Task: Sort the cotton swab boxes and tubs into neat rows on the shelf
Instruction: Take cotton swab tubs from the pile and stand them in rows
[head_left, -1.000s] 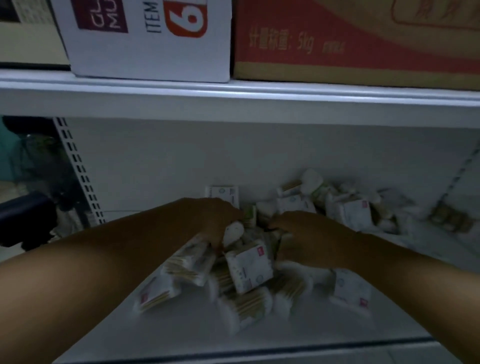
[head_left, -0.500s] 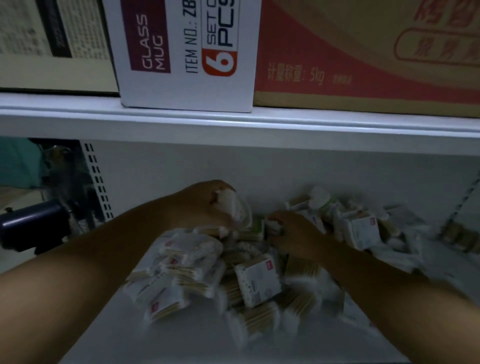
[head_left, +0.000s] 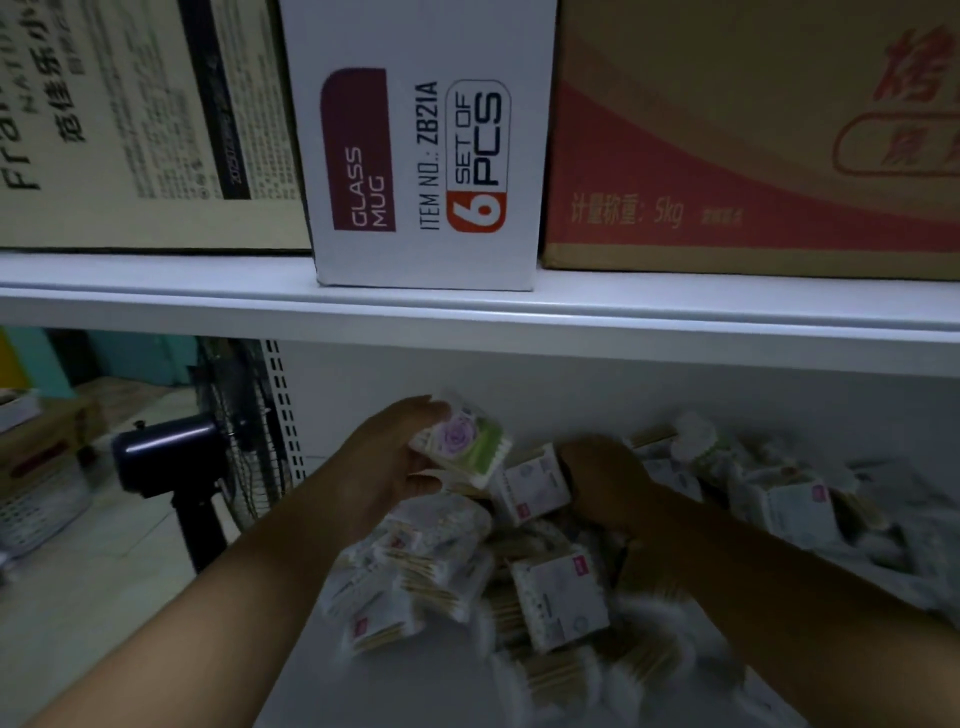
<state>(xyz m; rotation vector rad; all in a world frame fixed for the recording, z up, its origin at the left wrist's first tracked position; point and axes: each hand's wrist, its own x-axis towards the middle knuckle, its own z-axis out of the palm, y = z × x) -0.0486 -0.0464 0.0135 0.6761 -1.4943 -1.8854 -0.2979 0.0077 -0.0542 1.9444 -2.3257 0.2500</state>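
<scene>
- The left hand (head_left: 387, 467) is pinching a rose-printed swab pack (head_left: 465, 441) between thumb and fingers, lifting it clear of the heap, probably so its kind can be told apart.
- The right hand (head_left: 602, 486) is curling down among the packs beside a white swab box (head_left: 532, 488) (whether it is gripping anything is hidden).
- The remaining cotton swab boxes (head_left: 563, 597) are lying jumbled on the shelf (head_left: 291, 686), with no neat rows showing.
</scene>
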